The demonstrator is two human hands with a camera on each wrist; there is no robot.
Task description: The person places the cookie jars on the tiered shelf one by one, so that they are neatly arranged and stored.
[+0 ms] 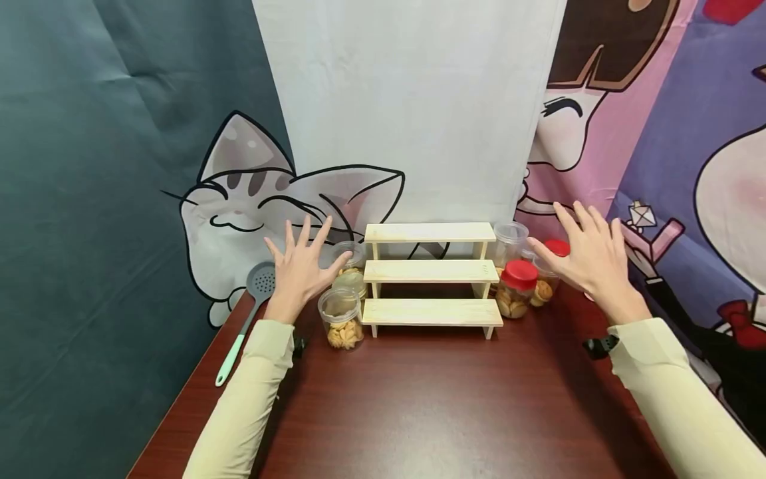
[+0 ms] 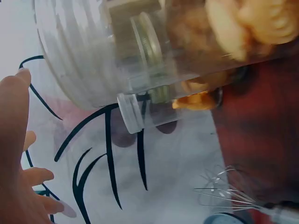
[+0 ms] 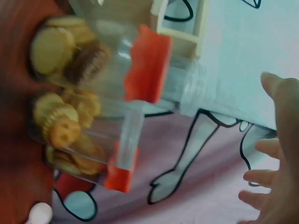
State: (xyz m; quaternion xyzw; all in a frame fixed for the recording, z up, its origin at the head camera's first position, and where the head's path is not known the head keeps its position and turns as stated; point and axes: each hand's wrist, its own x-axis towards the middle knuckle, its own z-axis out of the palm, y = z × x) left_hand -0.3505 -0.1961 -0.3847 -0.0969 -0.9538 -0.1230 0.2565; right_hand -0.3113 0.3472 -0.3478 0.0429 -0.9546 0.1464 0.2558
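My left hand (image 1: 299,269) is raised with its fingers spread, holding nothing. Nearest to it is a clear plastic jar (image 1: 344,326) of cookies with a wide ribbed mouth, large in the left wrist view. More clear jars (image 1: 352,256) stand behind that one. On the other side, my right hand (image 1: 592,259) hovers with fingers stretched out and nothing in it. Below and left of it stands a red-lidded cookie jar (image 1: 516,299). Other jars of cookies, one with a red lid (image 1: 556,248), are partly hidden behind the right hand and the front jar.
Between the jar groups stands a three-step wooden rack (image 1: 431,311) with bare shelves. A grey skimmer (image 1: 261,283) with a mint handle lies at the table's left edge. A whisk (image 2: 229,196) shows in the left wrist view. A printed cloth (image 1: 413,100) hangs behind the brown table (image 1: 431,406).
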